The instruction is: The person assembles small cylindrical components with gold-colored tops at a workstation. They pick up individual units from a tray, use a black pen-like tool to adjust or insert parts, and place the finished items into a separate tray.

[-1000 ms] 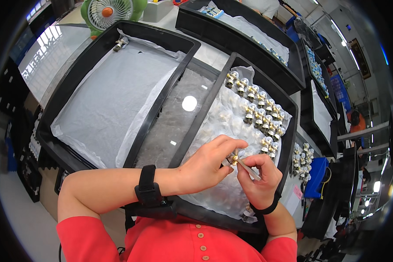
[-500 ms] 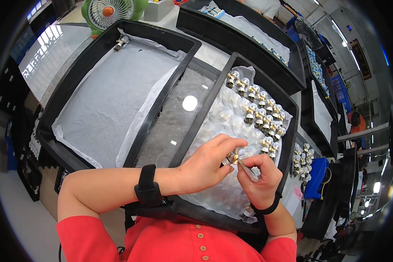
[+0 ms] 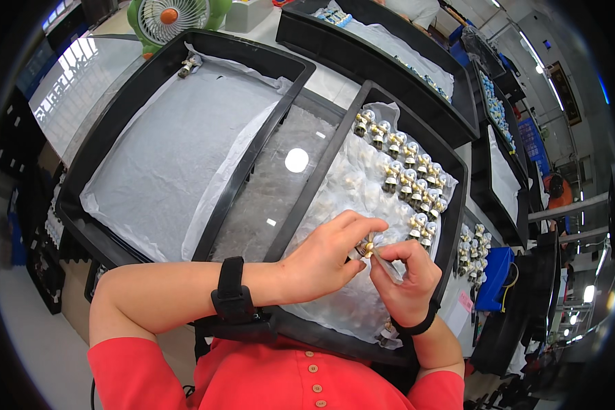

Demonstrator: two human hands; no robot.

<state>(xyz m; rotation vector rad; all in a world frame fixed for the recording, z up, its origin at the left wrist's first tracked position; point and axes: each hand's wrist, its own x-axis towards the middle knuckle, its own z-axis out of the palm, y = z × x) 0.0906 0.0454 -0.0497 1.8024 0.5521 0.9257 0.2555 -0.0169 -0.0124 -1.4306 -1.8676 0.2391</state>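
Observation:
My left hand point(image 3: 324, 258) is closed round a small white and gold figurine point(image 3: 367, 249), its fingertips pinching the sides. In my right hand point(image 3: 411, 283) is a thin pale grey strip point(image 3: 390, 268), pressed between thumb and fingers. The strip's tip meets the figurine or comes very close to it; I cannot tell which. Both hands are above a black tray point(image 3: 301, 215) lined with crumpled translucent plastic point(image 3: 338, 181). Several like figurines with clear round heads point(image 3: 408, 181) stand in rows at that tray's far right. One more figurine point(image 3: 389, 331) is by my right wrist, partly hidden.
To the left is a larger black tray point(image 3: 133, 89) lined with white sheet point(image 3: 178, 157), with one figurine point(image 3: 188, 66) in its far corner. A green fan point(image 3: 171, 19) stands behind it. More black trays point(image 3: 383, 65) and a blue box point(image 3: 495, 279) are farther right.
Almost nothing differs. Both hands keep the same grip and place, with only a tiny shift of the fingers at the figurine.

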